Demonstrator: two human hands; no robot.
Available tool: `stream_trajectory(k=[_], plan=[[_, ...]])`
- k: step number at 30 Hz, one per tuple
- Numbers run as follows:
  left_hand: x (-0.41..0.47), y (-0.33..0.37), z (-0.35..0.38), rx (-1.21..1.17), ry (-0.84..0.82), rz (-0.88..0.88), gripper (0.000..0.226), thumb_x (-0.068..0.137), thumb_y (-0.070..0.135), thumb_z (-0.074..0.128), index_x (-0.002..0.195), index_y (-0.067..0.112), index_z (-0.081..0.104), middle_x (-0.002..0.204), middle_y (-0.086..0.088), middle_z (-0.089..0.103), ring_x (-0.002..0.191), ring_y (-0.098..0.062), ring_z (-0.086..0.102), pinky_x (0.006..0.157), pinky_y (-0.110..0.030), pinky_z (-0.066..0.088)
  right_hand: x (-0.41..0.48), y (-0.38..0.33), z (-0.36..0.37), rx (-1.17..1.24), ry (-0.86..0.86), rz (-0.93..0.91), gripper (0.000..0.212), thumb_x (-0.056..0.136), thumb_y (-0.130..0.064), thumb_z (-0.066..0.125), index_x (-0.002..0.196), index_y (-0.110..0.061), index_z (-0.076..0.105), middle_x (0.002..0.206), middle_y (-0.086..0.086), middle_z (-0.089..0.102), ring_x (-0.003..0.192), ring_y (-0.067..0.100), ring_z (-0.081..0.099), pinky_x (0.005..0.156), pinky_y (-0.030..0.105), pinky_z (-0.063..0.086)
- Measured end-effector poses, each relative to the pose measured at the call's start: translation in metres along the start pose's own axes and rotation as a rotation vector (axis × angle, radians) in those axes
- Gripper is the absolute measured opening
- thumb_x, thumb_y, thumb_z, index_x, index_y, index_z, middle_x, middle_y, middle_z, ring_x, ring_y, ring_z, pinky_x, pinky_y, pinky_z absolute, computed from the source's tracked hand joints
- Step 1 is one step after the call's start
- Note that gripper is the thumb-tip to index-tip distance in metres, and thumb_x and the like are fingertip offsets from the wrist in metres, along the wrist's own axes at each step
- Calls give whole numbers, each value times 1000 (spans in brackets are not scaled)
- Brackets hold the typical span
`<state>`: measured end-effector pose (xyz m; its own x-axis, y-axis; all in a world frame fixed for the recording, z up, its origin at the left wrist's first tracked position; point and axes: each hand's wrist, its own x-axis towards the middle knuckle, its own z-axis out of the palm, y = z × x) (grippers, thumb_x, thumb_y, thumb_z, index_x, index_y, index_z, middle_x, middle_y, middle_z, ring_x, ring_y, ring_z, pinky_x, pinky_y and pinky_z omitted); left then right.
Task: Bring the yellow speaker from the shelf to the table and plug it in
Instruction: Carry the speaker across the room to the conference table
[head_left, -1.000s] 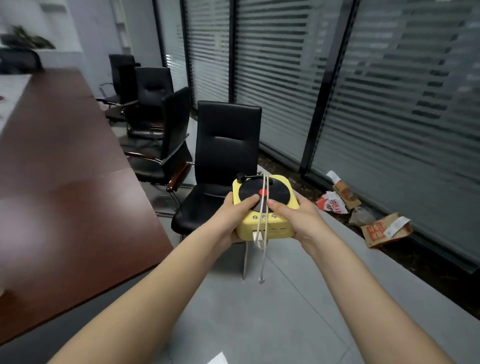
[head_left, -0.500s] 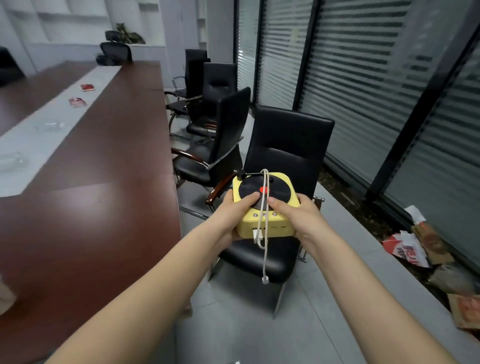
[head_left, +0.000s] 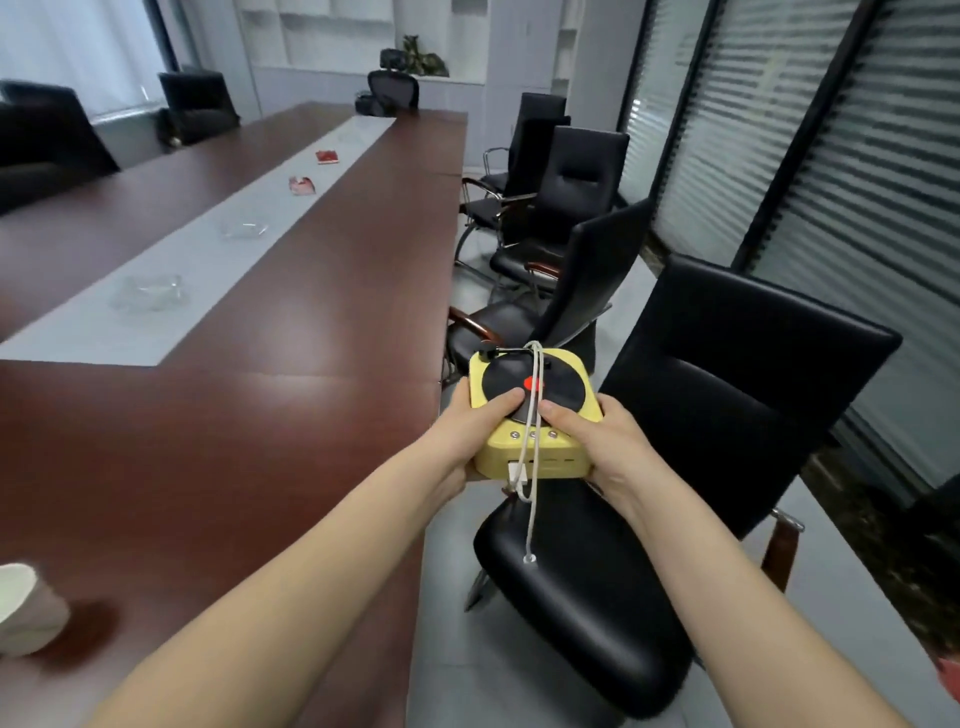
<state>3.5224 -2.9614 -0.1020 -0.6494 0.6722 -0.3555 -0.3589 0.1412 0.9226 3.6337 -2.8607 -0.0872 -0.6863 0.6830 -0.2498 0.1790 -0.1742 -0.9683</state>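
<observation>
While both hands clasp it from either side, the yellow speaker (head_left: 535, 415) hangs in the air just past the table (head_left: 234, 441) edge.

Left hand (head_left: 467, 431) wraps the speaker's left flank and right hand (head_left: 597, 441) its right — thumbs pressed on the black disc on top, fingers curled underneath. A white cable (head_left: 532, 467) loops over the top between the thumbs and dangles from the front, its loose end above the seat of a black chair (head_left: 675, 493) — speaker clear of both table and chair.
</observation>
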Motion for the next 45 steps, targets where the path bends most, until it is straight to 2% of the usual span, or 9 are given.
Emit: stream_trajectory(k=[5,9,15,22,30,35,38,42,45], plan=[[27,16,-39,-42,124,61,54,80,37,70,127,26,47,120,-10,66,100,-30,68,65,-39,56,49,-13,37,-42,-149,-19,52,71,-29,80,116,-14,58,105,9,71,96,27,69,83,45,58],[47,24,-66,-81,237,88,54,81,37,68,129,26,45,122,-10,65,98,-29,66,69,-39,55,83,-22,68,-46,-281,-27,45,76,-22,77,115,-11,58,93,3,70,76,16,68,57,28,56],[72,38,-99,-179,431,104,42,88,31,64,126,26,45,104,-3,67,77,-21,65,63,-32,52,144,-31,115,-41,-478,-19,38,75,-14,77,109,-9,61,87,5,70,74,20,67,70,35,55],[105,57,-117,-228,673,96,42,85,38,65,122,29,48,109,-6,69,84,-26,65,72,-41,52,213,-46,157,-93,-710,10,34,74,-18,79,98,-16,55,92,3,68,82,21,67,84,44,55],[137,70,-137,-361,830,106,50,81,37,70,124,30,46,113,-8,69,104,-34,68,91,-61,51,262,-57,202,-155,-865,60,100,37,-37,88,125,-9,50,112,16,69,99,35,69,88,59,53],[151,72,-170,-407,871,81,44,85,35,67,122,30,45,115,-7,67,99,-29,68,85,-52,57,285,-55,239,-200,-930,69,68,66,-22,84,123,-9,50,106,12,69,92,30,69,88,52,55],[159,76,-191,-413,888,86,45,86,34,66,125,29,43,114,-5,67,89,-24,68,70,-40,59,296,-56,264,-211,-951,74,51,75,-15,77,118,-12,48,95,7,67,76,21,68,69,38,58],[166,83,-219,-444,895,96,52,85,35,66,130,29,41,116,-6,67,88,-25,68,69,-41,59,305,-59,293,-204,-957,80,43,80,-9,73,116,-10,48,87,5,65,51,7,68,43,22,53],[166,88,-240,-467,895,101,65,84,35,67,140,31,34,120,-5,65,87,-24,69,62,-37,58,306,-62,315,-249,-955,37,56,76,-17,77,124,-9,48,95,5,67,68,14,69,56,29,56]])
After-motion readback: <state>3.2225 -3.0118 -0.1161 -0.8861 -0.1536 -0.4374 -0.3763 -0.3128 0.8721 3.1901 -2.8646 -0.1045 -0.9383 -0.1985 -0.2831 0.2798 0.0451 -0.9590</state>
